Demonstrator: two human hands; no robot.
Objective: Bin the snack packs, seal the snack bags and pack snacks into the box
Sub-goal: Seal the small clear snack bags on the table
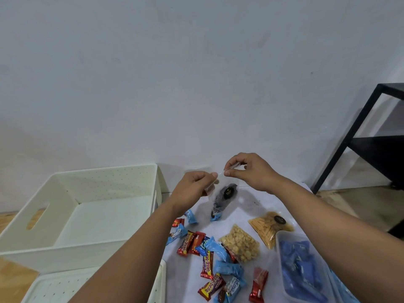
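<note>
A clear snack bag point(223, 196) with dark contents and a black round label hangs in the air above the white table. My left hand point(192, 189) pinches its top left edge and my right hand point(247, 171) pinches its top right corner. Below it, several red and blue snack packs point(209, 256) lie scattered on the table. A bag of pale round crackers point(240, 243) and a bag of yellow sticks point(269, 228) lie to their right. A large white box point(72, 189) stands open and empty at left.
A clear tub point(299, 270) with blue packs sits at the lower right. A second white perforated bin point(65, 285) is at the bottom left. A black metal shelf point(376, 136) stands at the right against the pale wall.
</note>
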